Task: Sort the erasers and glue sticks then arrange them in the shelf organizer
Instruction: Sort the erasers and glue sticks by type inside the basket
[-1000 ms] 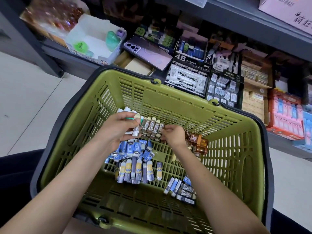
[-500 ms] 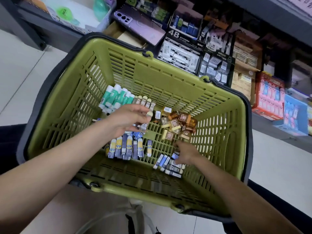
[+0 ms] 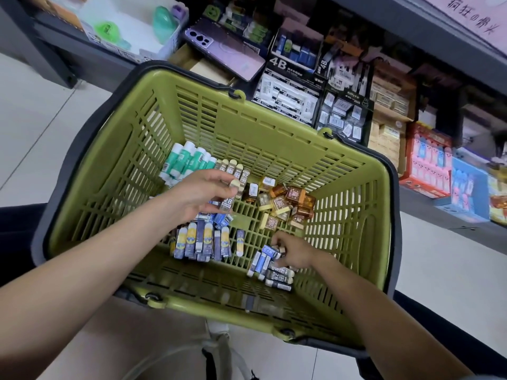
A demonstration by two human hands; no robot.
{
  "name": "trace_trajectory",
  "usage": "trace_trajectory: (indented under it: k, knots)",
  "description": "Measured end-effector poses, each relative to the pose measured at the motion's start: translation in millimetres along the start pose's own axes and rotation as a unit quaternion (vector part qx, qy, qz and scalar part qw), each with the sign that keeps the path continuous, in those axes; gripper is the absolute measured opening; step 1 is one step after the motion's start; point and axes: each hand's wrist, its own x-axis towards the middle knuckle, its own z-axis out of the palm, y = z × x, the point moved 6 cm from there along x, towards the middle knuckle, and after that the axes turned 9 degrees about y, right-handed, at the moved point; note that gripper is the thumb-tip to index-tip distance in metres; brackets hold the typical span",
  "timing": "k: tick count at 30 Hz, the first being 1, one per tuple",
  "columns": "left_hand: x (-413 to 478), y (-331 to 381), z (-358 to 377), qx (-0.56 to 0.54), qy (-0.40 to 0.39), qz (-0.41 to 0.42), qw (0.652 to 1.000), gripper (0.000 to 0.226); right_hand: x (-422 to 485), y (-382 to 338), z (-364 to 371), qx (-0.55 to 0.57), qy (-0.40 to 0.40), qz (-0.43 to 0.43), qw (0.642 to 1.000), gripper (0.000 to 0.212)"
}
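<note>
An olive-green basket point(image 3: 274, 130) holds sorted stationery. Green-and-white glue sticks point(image 3: 189, 160) lie at its back left, with a row of cream 2B erasers point(image 3: 233, 168) beside them. Brown-wrapped erasers point(image 3: 290, 201) are piled at the back right. Yellow-and-blue erasers point(image 3: 203, 242) stand in a row in the middle. My left hand point(image 3: 200, 196) pinches a cream 2B eraser point(image 3: 231, 198) above that row. My right hand point(image 3: 293, 250) grips a small eraser in the loose pile of blue and dark erasers point(image 3: 271, 267) at the front right.
Behind the basket a dark shelf point(image 3: 428, 204) carries boxes of erasers, among them black 4B boxes point(image 3: 288, 97) and red and blue boxes point(image 3: 428, 165). A purple phone point(image 3: 227, 53) lies on a box. A white tray with green items point(image 3: 129, 26) sits at the far left.
My right hand left the cream eraser row at the back and dropped to the loose pile at the front right. My left hand still holds its eraser. The view tilted down.
</note>
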Motion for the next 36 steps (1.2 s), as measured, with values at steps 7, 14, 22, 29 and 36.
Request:
trace_trajectory:
  k: [7, 14, 22, 29, 36]
  knots:
    - [0, 0, -2, -0.009, 0.003, -0.001, 1.0, 0.024, 2, -10, 4, 0.012, 0.068, -0.032, 0.997, 0.022]
    - [1, -2, -4, -0.014, 0.013, -0.007, 1.0, 0.023, -4, -9, -21, 0.11, 0.109, -0.002, 0.988, 0.01]
    - [-16, -6, 13, 0.04, -0.033, -0.017, 0.998, 0.015, -41, -54, -56, 0.538, 0.117, 0.033, 0.834, 0.011]
    - [-33, -10, 31, 0.039, -0.092, -0.01, 0.995, 0.03, -55, -95, -62, 0.584, 0.166, -0.02, 0.794, 0.018]
    - [-33, -3, -7, -0.067, 0.001, -0.029, 0.997, 0.03, -43, -97, -52, 0.722, 0.082, 0.016, 0.686, 0.032]
